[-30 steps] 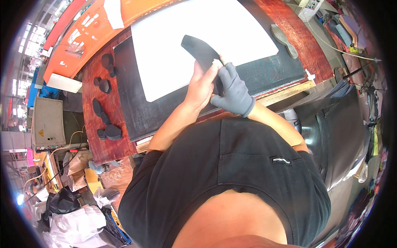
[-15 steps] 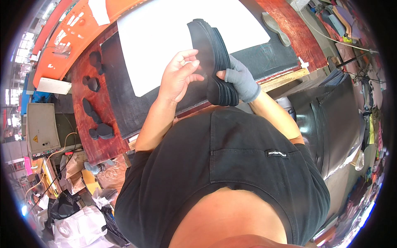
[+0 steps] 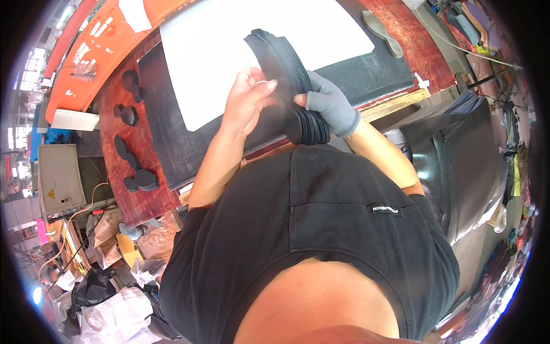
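A thick stack of thin black insole-shaped pieces (image 3: 286,69) is held upright over the near edge of the work table, its upper end slightly fanned. My right hand (image 3: 333,106), in a grey glove with the thumb tip bare, is closed round the stack's right side. My bare left hand (image 3: 247,102) is beside the stack's left face, thumb stretched out and fingers loosely bent. Its lower fingers are blurred, and I cannot tell whether they touch the pieces. Beneath lie a white sheet (image 3: 229,57) and a black mat (image 3: 166,109).
Small piles of black cut pieces (image 3: 145,179) lie along the red-brown board (image 3: 157,205) at the left. An orange machine part (image 3: 94,63) spans the far left. A grey sole-shaped piece (image 3: 382,35) rests at the far right. Black sheet material (image 3: 458,166) stands to my right.
The upper end of the stack has tipped left and its layers have spread a little. My left hand's fingers have drawn closer together beside it. My right hand keeps its grip.
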Demonstrator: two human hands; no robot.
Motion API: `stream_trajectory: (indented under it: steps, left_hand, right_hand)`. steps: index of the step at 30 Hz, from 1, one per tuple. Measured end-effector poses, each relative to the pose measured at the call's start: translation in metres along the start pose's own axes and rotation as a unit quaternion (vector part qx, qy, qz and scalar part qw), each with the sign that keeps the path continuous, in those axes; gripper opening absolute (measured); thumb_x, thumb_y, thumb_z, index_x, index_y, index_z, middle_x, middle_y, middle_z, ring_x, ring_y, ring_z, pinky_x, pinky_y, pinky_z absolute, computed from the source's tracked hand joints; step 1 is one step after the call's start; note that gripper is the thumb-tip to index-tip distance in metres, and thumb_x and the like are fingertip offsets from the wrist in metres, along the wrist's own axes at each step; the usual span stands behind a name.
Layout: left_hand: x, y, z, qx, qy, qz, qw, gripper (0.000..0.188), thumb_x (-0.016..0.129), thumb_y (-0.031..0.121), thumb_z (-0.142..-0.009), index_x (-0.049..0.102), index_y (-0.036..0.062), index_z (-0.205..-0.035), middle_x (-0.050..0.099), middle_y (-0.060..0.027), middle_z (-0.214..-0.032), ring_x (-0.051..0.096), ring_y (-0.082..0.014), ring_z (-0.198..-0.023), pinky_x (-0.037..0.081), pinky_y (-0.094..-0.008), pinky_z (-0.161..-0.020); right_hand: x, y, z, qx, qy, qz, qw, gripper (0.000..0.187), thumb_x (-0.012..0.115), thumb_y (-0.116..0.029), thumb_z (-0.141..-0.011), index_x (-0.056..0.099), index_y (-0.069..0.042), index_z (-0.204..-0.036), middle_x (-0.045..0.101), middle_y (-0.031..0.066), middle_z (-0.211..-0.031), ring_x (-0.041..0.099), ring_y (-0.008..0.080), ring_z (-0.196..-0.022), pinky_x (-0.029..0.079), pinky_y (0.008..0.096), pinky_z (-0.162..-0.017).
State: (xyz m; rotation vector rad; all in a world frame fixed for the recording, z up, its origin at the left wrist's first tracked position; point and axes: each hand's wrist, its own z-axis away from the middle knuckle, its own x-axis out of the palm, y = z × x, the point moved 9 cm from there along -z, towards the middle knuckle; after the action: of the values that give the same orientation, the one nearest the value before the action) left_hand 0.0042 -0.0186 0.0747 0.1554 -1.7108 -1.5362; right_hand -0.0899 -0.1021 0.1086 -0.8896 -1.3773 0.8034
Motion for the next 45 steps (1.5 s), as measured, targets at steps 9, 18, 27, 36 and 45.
stream_trajectory:
  steps: [9, 18, 27, 36, 45]
  left_hand:
    - [0.021, -0.013, -0.006, -0.080, -0.220, 0.221, 0.947, 0.056, 0.053, 0.007, -0.065, 0.050, -0.0053, -0.119, 0.050, -0.0264, -0.125, 0.041, -0.0384, -0.123, 0.029, -0.0494, -0.107]
    - [-0.042, 0.001, -0.021, 0.001, -0.105, 0.326, 0.939, 0.050, 0.053, 0.004, -0.062, 0.058, -0.0001, -0.111, 0.060, -0.0155, -0.113, 0.053, -0.0338, -0.110, 0.036, -0.0493, -0.100]
    - [-0.029, 0.013, -0.010, 0.031, -0.133, 0.365, 0.921, 0.046, 0.048, 0.000, -0.062, 0.059, -0.0007, -0.107, 0.061, -0.0138, -0.111, 0.052, -0.0308, -0.111, 0.036, -0.0431, -0.102]
    - [-0.031, 0.016, -0.008, 0.064, -0.142, 0.339, 0.928, 0.047, 0.053, -0.002, -0.058, 0.062, 0.0059, -0.104, 0.062, -0.0101, -0.106, 0.053, -0.0292, -0.108, 0.028, -0.0526, -0.107]
    - [-0.004, 0.033, 0.002, 0.114, -0.360, 0.333, 0.864, 0.027, 0.065, 0.012, -0.078, 0.064, 0.0157, -0.105, 0.059, -0.0004, -0.103, 0.050, -0.0206, -0.105, 0.030, -0.0506, -0.105]
  right_hand:
    - [0.010, 0.024, 0.003, 0.082, -0.052, -0.030, 0.995, 0.040, 0.054, -0.013, -0.083, 0.050, 0.004, -0.119, 0.059, 0.0115, -0.099, 0.057, 0.0168, -0.091, 0.045, 0.0298, -0.083]
    - [-0.005, 0.040, 0.021, 0.097, -0.005, -0.027, 0.995, 0.056, 0.059, -0.019, -0.084, 0.040, -0.003, -0.135, 0.051, 0.0071, -0.118, 0.050, 0.0135, -0.105, 0.048, 0.0302, -0.085]
    - [-0.004, 0.031, 0.024, 0.072, 0.029, -0.011, 0.997, 0.050, 0.056, -0.021, -0.088, 0.042, -0.002, -0.133, 0.053, 0.0070, -0.114, 0.053, 0.0147, -0.101, 0.049, 0.0298, -0.084]
    - [-0.003, 0.031, 0.027, 0.058, 0.028, 0.011, 0.998, 0.049, 0.051, -0.022, -0.092, 0.041, 0.003, -0.133, 0.052, 0.0094, -0.124, 0.049, 0.0158, -0.112, 0.038, 0.0305, -0.097]
    - [0.001, 0.024, 0.035, -0.012, 0.025, 0.141, 0.990, 0.048, 0.056, -0.002, -0.083, 0.046, 0.003, -0.130, 0.052, 0.0098, -0.125, 0.048, 0.0161, -0.113, 0.038, 0.0302, -0.098]
